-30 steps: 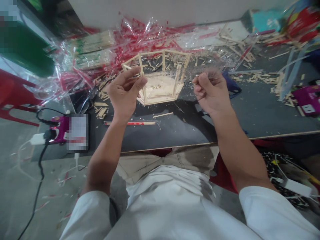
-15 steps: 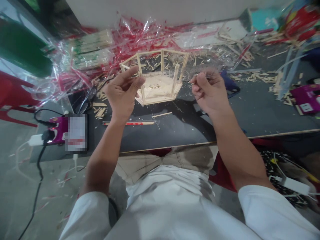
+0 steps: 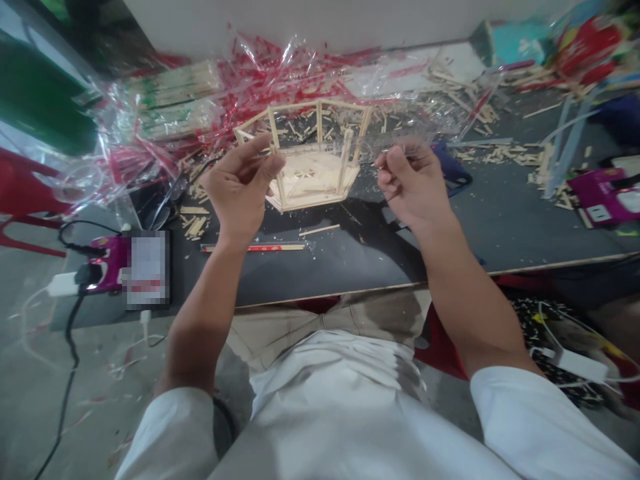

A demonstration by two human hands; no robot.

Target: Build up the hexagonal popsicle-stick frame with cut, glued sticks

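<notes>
A small open frame of thin wooden sticks point(image 3: 315, 175), with a flat slatted base and upright posts, stands on the dark table point(image 3: 350, 260). My left hand point(image 3: 240, 190) is raised beside its left side, thumb and fingers pinched on a thin upright stick of the frame. My right hand point(image 3: 413, 187) hovers to the frame's right, fingers curled in a pinch on a sheet of clear plastic wrap point(image 3: 400, 137) that stretches over the frame. My forearms and white sleeves fill the foreground.
Crumpled clear and red plastic wrappers point(image 3: 280, 67) and packs of sticks point(image 3: 175, 100) lie behind the frame. Stick offcuts litter the table. A red-tipped stick point(image 3: 255, 247) lies near the front edge. A purple device point(image 3: 107, 267) with cables sits at left, another purple box point(image 3: 603, 197) at right.
Both hands have kept their pose at the frame. The view has drifted slightly, so everything sits a little further left.
</notes>
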